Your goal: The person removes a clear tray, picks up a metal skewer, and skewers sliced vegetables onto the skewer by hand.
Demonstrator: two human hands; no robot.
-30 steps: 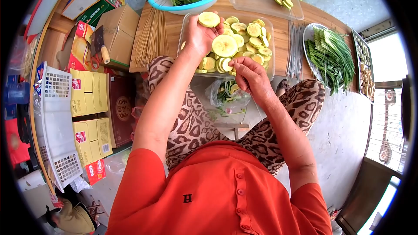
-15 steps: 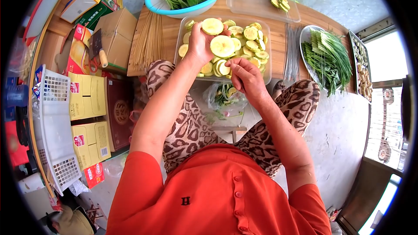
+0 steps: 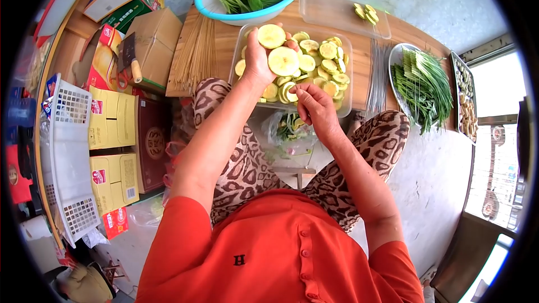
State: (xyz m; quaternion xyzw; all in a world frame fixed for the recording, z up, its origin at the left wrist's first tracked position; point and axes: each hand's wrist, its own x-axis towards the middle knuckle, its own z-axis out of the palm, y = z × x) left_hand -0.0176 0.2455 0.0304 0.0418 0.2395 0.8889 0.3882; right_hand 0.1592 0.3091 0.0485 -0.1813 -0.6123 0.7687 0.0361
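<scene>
My left hand (image 3: 259, 59) is closed around zucchini slices (image 3: 283, 61), two of which face up, one above the other, over a clear plastic tub (image 3: 349, 98). Many more round slices (image 3: 328, 50) with green rims fill that tub. My right hand (image 3: 315, 105) is just below and to the right, its thumb and fingers pinched on a thin skewer (image 3: 292, 86) that barely shows near the slices. Whether the skewer passes through the held slices cannot be made out.
Bamboo skewers (image 3: 193, 50) lie left of the tub, metal skewers (image 3: 379, 73) right. Behind stand a blue-rimmed basin (image 3: 205, 0) of greens and a clear lid (image 3: 320, 14) with zucchini pieces. A plate (image 3: 397, 56) of chives and a tray (image 3: 473, 98) are at right; a cleaver (image 3: 129, 53) is at left.
The view has shifted slightly, so the table items sit a little farther right. My right hand has moved slightly down from the held slices; both hands keep their grip.
</scene>
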